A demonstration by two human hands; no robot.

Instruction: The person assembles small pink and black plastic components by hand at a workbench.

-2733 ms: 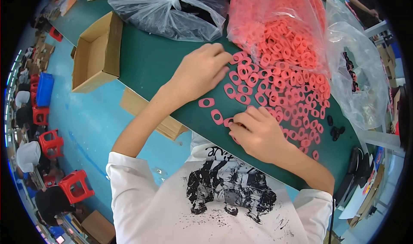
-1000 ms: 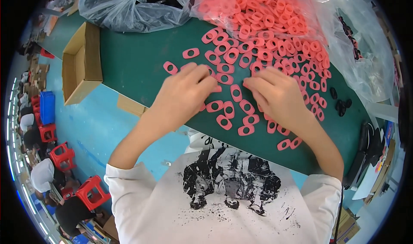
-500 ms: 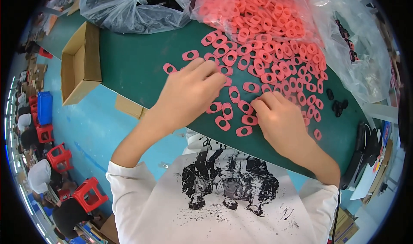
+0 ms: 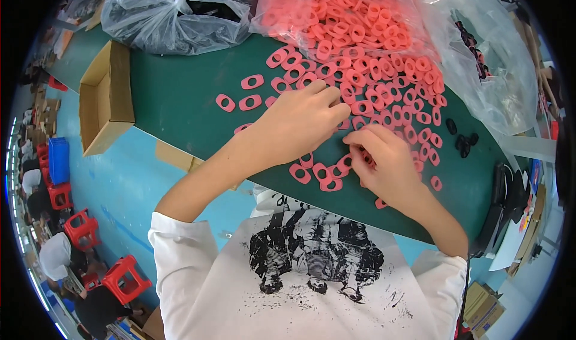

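Observation:
Many flat pink oval rings (image 4: pixel 363 107) with a hole in each lie scattered over the green tabletop (image 4: pixel 174 88). My left hand (image 4: pixel 309 121) is over the middle of them, its fingers curled downward and the tips hidden from view. Close on its right, my right hand (image 4: pixel 387 166) arches above the rings, with a gap between thumb and forefinger where ring edges show. Several rings (image 4: pixel 321 173) cluster by the table's near edge, below the hands. A few others, such as one ring (image 4: pixel 225 103), lie apart at the left.
A clear bag (image 4: pixel 354 19) spills more pink rings at the back. Beside it are a tied plastic bag (image 4: pixel 180 16) with dark contents and another clear bag (image 4: pixel 480 58). An open cardboard box (image 4: pixel 108 100) stands at the left edge. Small black pieces (image 4: pixel 464 143) lie at right.
My left hand has shifted right, closer to my right hand. The right thumb and forefinger have spread apart. Rings near the front edge have changed places, and the view has shifted slightly.

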